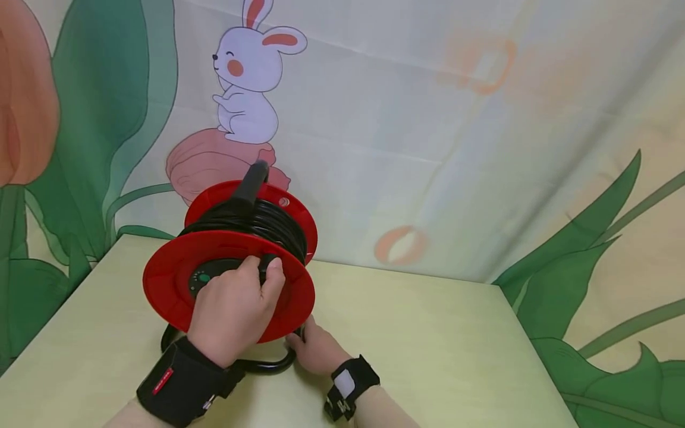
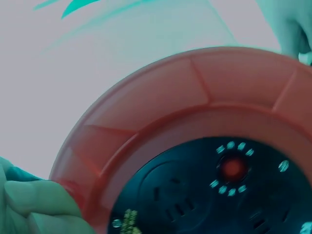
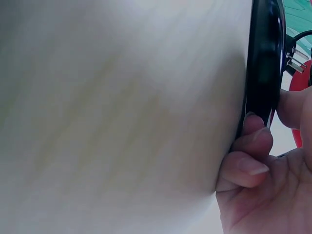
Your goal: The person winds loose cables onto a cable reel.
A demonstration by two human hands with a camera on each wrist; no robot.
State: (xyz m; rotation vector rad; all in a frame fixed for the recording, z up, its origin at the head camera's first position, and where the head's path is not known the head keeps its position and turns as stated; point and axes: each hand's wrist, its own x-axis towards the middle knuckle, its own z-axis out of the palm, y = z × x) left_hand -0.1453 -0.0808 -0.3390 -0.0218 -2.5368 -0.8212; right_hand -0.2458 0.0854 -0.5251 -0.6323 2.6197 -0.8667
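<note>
A red cable reel (image 1: 171, 279) wound with black cable (image 1: 275, 223) stands on the table. Its black socket face, with a round button, fills much of the left wrist view. My left hand (image 1: 232, 306) reaches across the front disc and grips a black knob (image 1: 267, 261) near its right side. Low on the right, my right hand (image 1: 321, 351) holds the black tubular stand (image 1: 267, 365); in the right wrist view its fingers curl round the tube (image 3: 265, 58). A plug (image 3: 295, 61) with metal prongs shows beside the tube there.
The pale yellow tabletop (image 1: 417, 339) runs under the reel and out to the right. Behind it hangs a printed cloth (image 1: 374, 119) with a rabbit and plants. A black carry handle (image 1: 250, 184) rises over the top of the reel.
</note>
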